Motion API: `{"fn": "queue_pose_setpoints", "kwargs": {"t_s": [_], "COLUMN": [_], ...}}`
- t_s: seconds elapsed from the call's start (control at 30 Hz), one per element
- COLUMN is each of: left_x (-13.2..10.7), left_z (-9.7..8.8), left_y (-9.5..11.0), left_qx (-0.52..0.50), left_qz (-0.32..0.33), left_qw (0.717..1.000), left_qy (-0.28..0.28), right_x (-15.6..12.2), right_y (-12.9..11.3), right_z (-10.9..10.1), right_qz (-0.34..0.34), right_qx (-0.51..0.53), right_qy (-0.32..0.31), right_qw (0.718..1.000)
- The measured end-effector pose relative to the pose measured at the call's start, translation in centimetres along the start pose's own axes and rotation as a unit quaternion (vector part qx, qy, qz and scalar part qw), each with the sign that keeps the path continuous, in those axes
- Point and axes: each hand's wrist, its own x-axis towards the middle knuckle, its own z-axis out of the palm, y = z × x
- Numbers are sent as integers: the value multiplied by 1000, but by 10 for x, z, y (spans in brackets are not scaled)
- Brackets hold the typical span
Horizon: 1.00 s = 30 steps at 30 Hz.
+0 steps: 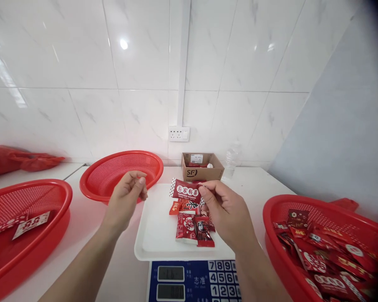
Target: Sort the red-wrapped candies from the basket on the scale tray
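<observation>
My right hand (pixel 228 212) pinches the right end of a red wrapped candy packet (pixel 187 192) with white lettering and dotted ends, between thumb and fingers. It is held up above a white scale tray (pixel 157 235). On the tray below lie several red and orange wrapped candies (pixel 186 226), overlapping in a small pile; my right hand and the held packet cover part of it. My left hand (pixel 127 195) hovers over the tray's left edge, in front of a red basket. Its fingers are curled in towards the thumb, and nothing shows between them.
The blue scale panel (pixel 189 281) sits at the front. A round red basket (pixel 121 159) stands behind my left hand. Another red basket (pixel 28 268) at left holds packets; the right one (pixel 271 235) is full of candies. A cardboard box (pixel 204 172) and clear bottle (pixel 233 159) stand by the wall.
</observation>
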Motion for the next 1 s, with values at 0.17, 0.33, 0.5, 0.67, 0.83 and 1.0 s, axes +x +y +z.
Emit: {"fn": "queue_pose_setpoints", "kwargs": {"t_s": [0.17,0.33,0.5,0.67,0.83,1.0], "left_x": [-14,-29,3,35,17,-2], "left_z": [6,25,-7,-36,-9,28], "left_y": [11,17,7,-7,-17,-21], "left_qx": [-24,-3,249,423,439,390], "left_qz": [-21,-13,25,6,42,70], "left_qw": [985,980,967,906,879,853], "left_qy": [-168,-197,-39,17,-182,-340], "right_x": [0,1,1,-1,-2,-2], "right_y": [-1,-4,-4,-6,-7,-8], "right_z": [2,-2,-15,-22,-27,-33], "right_qz": [-49,-58,-48,-45,-48,-62], "right_qx": [-27,-19,2,23,13,12], "right_qy": [-32,-69,-36,-30,-33,-32], "right_qw": [998,996,998,998,998,998]}}
